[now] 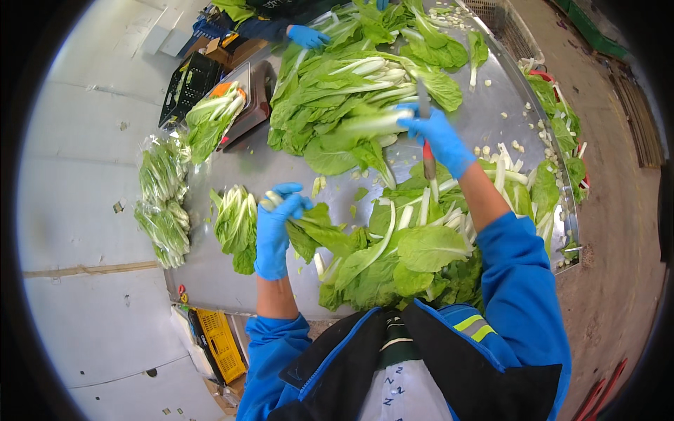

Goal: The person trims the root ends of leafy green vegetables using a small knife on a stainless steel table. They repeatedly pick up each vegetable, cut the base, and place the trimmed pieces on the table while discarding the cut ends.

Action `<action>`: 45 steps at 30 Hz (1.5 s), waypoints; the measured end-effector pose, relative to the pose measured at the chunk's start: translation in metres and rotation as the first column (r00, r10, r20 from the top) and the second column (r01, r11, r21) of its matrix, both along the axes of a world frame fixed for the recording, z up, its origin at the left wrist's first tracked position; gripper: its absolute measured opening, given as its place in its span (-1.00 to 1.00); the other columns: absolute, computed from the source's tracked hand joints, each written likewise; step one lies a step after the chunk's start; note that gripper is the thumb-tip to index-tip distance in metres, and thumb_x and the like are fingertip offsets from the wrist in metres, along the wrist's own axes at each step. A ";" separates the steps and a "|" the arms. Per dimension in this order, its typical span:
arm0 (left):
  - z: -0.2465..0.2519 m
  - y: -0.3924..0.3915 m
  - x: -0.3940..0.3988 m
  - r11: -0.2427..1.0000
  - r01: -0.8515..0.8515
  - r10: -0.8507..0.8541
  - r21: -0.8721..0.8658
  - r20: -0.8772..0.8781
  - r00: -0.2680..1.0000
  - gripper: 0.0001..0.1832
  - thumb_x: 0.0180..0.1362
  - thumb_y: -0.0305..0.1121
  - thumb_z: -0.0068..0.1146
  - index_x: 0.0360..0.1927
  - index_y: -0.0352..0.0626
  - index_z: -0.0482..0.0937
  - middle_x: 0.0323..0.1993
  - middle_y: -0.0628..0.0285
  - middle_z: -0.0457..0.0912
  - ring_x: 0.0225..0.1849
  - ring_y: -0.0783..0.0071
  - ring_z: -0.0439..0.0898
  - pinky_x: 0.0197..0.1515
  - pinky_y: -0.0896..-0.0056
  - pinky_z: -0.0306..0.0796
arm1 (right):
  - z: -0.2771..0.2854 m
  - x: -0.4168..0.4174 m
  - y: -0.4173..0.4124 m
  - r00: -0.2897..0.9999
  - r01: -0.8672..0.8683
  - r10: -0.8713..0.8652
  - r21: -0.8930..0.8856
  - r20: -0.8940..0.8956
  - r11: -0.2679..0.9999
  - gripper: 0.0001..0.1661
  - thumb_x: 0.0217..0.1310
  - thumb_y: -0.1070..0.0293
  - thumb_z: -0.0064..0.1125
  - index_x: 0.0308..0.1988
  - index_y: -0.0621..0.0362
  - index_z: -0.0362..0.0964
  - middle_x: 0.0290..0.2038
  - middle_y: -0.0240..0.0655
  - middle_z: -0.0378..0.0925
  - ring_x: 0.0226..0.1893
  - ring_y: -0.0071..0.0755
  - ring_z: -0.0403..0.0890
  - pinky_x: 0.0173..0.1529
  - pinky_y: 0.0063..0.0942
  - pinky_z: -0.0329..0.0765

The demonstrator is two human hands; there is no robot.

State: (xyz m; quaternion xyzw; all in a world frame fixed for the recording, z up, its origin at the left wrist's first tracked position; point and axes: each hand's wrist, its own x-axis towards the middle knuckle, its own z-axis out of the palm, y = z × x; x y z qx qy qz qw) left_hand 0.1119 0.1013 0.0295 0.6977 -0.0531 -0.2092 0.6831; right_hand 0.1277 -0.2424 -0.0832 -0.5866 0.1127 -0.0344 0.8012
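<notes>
Both my hands wear blue gloves. My right hand [439, 139] grips a knife [423, 100] with a red handle, its blade pointing away from me. Its fingers also pinch the white stem end of a leafy green head [374, 125], blurred, at the near edge of a large pile of leafy greens [337, 84]. My left hand [276, 226] is closed around the pale stem ends of some greens [316, 229], whose leaves trail rightward. Just left of it lies a bunch of greens [234, 218]. Loose leaves and stalks [416, 258] are heaped before my body.
Bagged greens [162, 176] lie along the metal table's [210, 287] left edge. A scale [261, 97] carries another bunch [213, 121]. Across the table, a co-worker's gloved hand [308, 37] touches the pile. Cut stem ends [547, 139] litter the right side. A yellow crate [218, 337] stands below left.
</notes>
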 end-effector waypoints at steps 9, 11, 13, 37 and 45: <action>0.001 -0.085 -0.018 0.844 0.396 -0.487 0.363 0.206 0.849 -0.54 0.12 -0.45 0.21 0.13 -0.26 0.46 -0.05 0.25 0.57 -0.09 0.58 0.50 0.02 0.49 0.38 | 0.069 -0.097 0.048 0.929 -0.320 0.331 -0.093 0.167 0.943 -0.49 0.14 0.26 0.27 0.08 0.17 0.43 -0.28 -0.36 0.53 -0.30 -0.62 0.49 -0.19 -0.57 0.49; 0.004 -0.089 -0.027 0.895 0.423 -0.417 0.140 -0.068 0.906 -0.53 0.11 -0.44 0.23 0.13 -0.28 0.46 0.01 0.27 0.54 -0.05 0.58 0.47 0.05 0.50 0.36 | 0.076 -0.108 0.040 0.935 -0.327 0.343 -0.156 0.088 0.932 -0.51 0.18 0.19 0.23 0.07 0.14 0.44 -0.29 -0.32 0.54 -0.33 -0.59 0.50 -0.20 -0.56 0.49; 0.002 -0.093 -0.038 0.925 0.356 -0.349 0.132 -0.073 0.934 -0.51 0.09 -0.44 0.26 0.12 -0.31 0.45 -0.02 0.30 0.53 -0.06 0.58 0.47 0.05 0.51 0.36 | 0.066 -0.115 0.037 0.915 -0.061 0.301 -0.644 0.270 0.762 -0.47 0.20 0.23 0.12 0.17 0.03 0.33 -0.27 -0.22 0.54 -0.40 -0.33 0.57 -0.30 -0.41 0.52; -0.026 -0.072 -0.043 0.913 0.393 -0.377 0.109 -0.140 0.915 -0.65 0.15 -0.39 0.15 0.00 -0.33 0.54 -0.12 0.25 0.59 -0.09 0.50 0.52 0.03 0.45 0.36 | 0.058 -0.137 0.052 0.904 -0.426 0.425 -0.002 -0.044 0.905 -0.51 0.21 0.18 0.16 0.06 0.23 0.38 -0.29 -0.31 0.53 -0.47 -0.53 0.48 -0.44 -0.54 0.47; -0.014 -0.079 -0.050 0.936 0.275 -0.251 0.218 -0.132 0.959 -0.66 0.03 -0.40 0.30 -0.11 -0.27 0.56 -0.23 0.32 0.58 -0.25 0.59 0.51 -0.15 0.52 0.39 | 0.042 -0.122 0.075 0.966 -0.172 0.244 -0.483 0.089 0.859 -0.57 0.25 0.18 0.07 0.03 0.20 0.41 -0.31 -0.30 0.55 -0.42 -0.50 0.53 -0.37 -0.54 0.50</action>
